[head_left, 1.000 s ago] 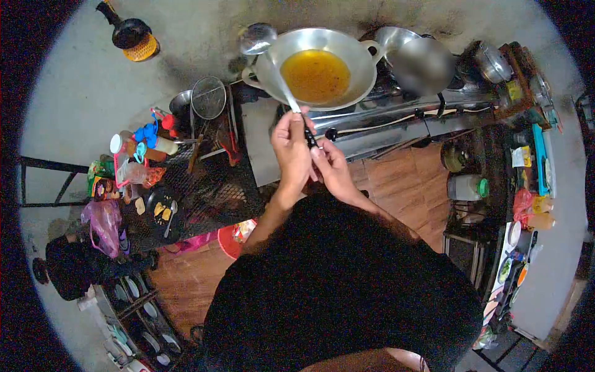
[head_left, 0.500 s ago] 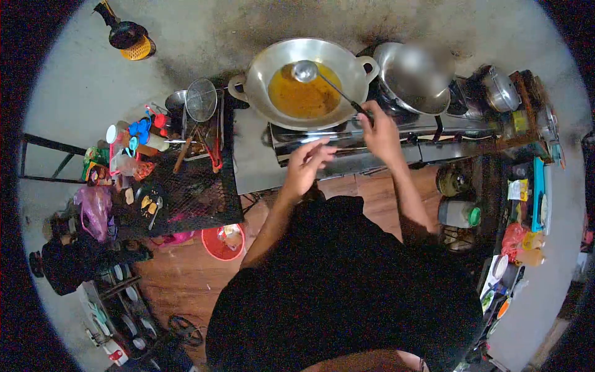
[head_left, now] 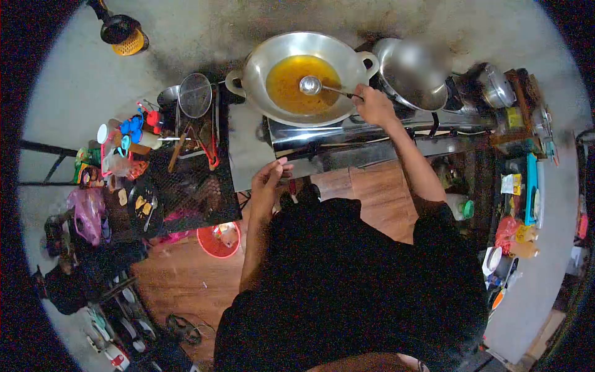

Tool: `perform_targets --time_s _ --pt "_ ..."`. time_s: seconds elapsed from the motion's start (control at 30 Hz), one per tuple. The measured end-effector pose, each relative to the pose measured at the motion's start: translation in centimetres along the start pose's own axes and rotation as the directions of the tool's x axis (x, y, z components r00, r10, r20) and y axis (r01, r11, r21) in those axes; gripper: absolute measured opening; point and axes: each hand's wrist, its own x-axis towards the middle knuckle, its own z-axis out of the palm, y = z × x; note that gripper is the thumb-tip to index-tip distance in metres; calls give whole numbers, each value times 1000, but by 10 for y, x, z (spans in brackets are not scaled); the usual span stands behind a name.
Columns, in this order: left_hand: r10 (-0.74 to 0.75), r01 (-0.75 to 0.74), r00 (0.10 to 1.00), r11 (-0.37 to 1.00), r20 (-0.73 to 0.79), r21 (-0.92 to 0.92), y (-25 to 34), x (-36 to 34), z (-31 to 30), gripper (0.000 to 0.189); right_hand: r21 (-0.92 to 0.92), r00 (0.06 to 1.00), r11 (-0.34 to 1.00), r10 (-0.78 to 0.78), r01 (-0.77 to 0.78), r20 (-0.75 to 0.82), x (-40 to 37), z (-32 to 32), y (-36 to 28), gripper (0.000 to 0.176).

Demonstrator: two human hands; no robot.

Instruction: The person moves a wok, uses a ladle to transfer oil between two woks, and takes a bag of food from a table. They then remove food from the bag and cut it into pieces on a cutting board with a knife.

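My right hand is wrapped round the dark handle of a metal ladle at the right side of a large two-handled wok. The ladle's round bowl is over the yellow-brown oil in the bottom of the wok, with dark specks around it. In front of the stove edge, my left hand hangs in the air with its fingers loosely bent and apart, holding nothing. The wok stands on a shiny metal stove.
Right of the wok sits a second metal pan, partly blurred. A round mesh strainer and red-handled tongs lie on the left rack, near a dark plate of food pieces. A red basket stands on the floor.
My right hand has moved slightly up, and the ladle's bowl has come down and right over the oil. My left hand has drawn back, down and left, from the stove.
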Motion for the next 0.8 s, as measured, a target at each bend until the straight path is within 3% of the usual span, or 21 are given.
perform_targets --time_s 0.13,0.2,0.23,0.3,0.33,0.4,0.5,0.7,0.77,0.8 --pt "-1 -3 997 999 82 50 0 5 -18 37 50 995 999 22 -17 -99 0 24 7 18" --pt "-20 13 995 997 95 75 7 5 -18 38 138 975 983 -93 123 -204 4 31 18 19" --pt "-20 12 994 997 104 78 9 8 -20 38 137 974 984 -85 115 -209 9 32 21 19" --pt "-58 49 989 996 137 71 8 8 -24 39 250 998 966 60 -59 4 8 32 23 23" --pt "-64 54 988 996 142 73 5 7 -26 39 251 998 966 68 -67 6 3 29 22 23" --pt "-15 3 987 997 161 79 1 12 -30 40 451 979 873 126 -186 160 1 16 19 25" --pt "24 -42 986 994 166 105 0 14 -31 39 522 996 849 39 -74 77 4 21 34 26" --pt "60 -79 988 988 139 134 -3 22 -25 37 545 985 822 110 -164 131 -3 -20 35 26" --pt "77 -93 988 989 133 118 -4 24 -19 37 464 980 864 155 -195 125 -1 -24 38 26" --pt "89 -102 988 989 124 105 -4 24 -15 37 409 999 912 35 -35 8 -1 -24 37 27"
